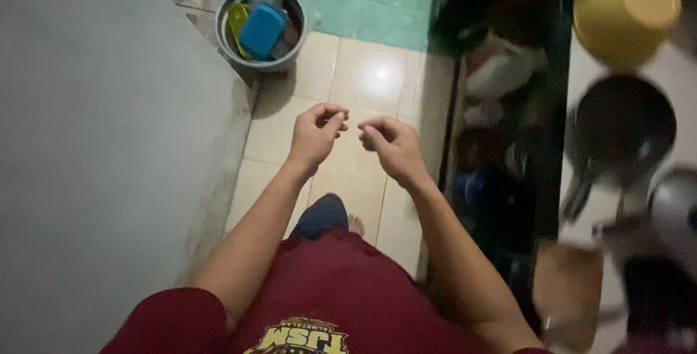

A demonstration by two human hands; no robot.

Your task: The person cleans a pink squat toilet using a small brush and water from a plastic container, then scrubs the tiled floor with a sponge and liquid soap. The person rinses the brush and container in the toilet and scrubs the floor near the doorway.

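The floor (367, 71) is pale tile by a grey wall; my left hand (317, 136) and right hand (392, 147) are curled, fingertips pinched, maybe holding something tiny I can't see; it could drop near the bucket (261, 26).

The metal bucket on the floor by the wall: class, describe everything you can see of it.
The metal bucket is round, grey and dull-shiny, standing upright on the floor tiles at the corner of the grey wall. It is open-topped and packed with plastic ware: a blue lid or box lies tilted on top, a yellow-green piece stands at its left, and a grey item sits behind. Neither hand touches it; both are held well clear, nearer the camera.
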